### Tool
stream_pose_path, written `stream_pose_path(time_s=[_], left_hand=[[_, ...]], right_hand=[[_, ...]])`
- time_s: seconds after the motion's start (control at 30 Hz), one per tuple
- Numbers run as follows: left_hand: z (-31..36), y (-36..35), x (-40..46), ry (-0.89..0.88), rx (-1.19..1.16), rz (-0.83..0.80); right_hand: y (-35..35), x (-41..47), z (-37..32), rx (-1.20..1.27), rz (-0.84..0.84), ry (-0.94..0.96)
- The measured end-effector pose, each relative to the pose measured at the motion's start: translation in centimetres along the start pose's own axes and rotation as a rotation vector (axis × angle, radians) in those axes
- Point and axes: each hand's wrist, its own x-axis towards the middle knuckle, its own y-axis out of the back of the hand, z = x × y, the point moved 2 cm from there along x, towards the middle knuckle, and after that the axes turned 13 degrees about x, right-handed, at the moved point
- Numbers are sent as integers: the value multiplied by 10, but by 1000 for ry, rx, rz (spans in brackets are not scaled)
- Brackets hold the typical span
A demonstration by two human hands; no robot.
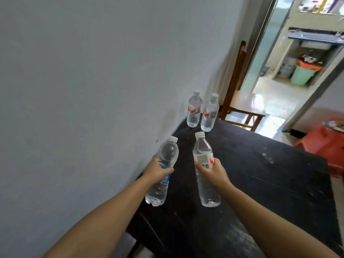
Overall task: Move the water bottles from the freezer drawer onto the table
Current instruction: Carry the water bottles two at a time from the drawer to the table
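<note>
Placement step: left hand [158, 169] grips the blue-label bottle [163, 172], right hand [214, 169] the red-label bottle [204, 170], both above the table [270, 174]; next, stand them upright at 12 o'clock by two bottles [202, 112].

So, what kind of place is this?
Probably a home dining area: a dark table against a wall, a wooden chair beside it, and a doorway to what seems a kitchen with a green bin.
</note>
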Motion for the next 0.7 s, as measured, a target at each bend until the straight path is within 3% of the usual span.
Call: stream_pose_path(time_s=[0.17, 0.4, 0.7], left_hand=[[41, 5, 94, -92, 51, -77], [93, -12, 188, -135, -79, 4], [124, -33, 251, -229, -220, 75]], right_hand=[[2, 66, -43, 32, 137, -41], [1, 156, -64, 71, 276, -14], [-19, 213, -61, 111, 297, 13]])
